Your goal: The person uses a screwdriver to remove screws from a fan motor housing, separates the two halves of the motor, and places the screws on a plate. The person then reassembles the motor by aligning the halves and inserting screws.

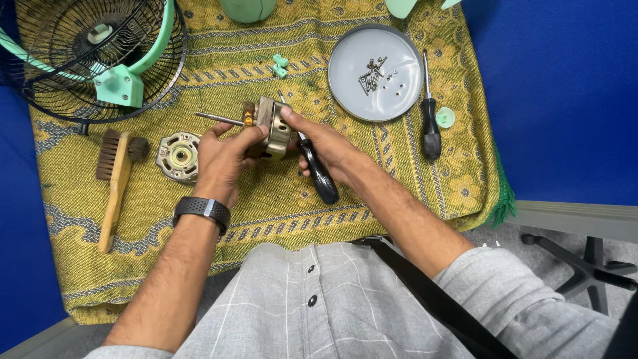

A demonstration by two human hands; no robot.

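Motor [271, 126], a brass-coloured block with a thin shaft sticking out to the left, is held above the middle of the counter [565, 86], between both hands.

Largest is the blue counter itself, with a yellow patterned cloth [266, 199] spread over most of it. At the far left corner lies a black wire fan guard [80, 53] with a mint-green bracket. A round grey tray [352, 56] sits near the far edge to the right of centre, with a cluster of screws [372, 73] in it. A wooden brush [116, 176] lies along the left side of the cloth, and just beside it rests a round metal cover [178, 157].

The left hand [222, 159] closes on the motor from below and the left, its thumb near the shaft. The right hand [325, 143] clamps the motor's right side with its thumb on top, while its fingers also hold a black-handled screwdriver [318, 171].

A second screwdriver [430, 113] lies just right of the tray, a small green cap [445, 118] beside it. Small green clips [280, 65] lie on the cloth beyond the motor.
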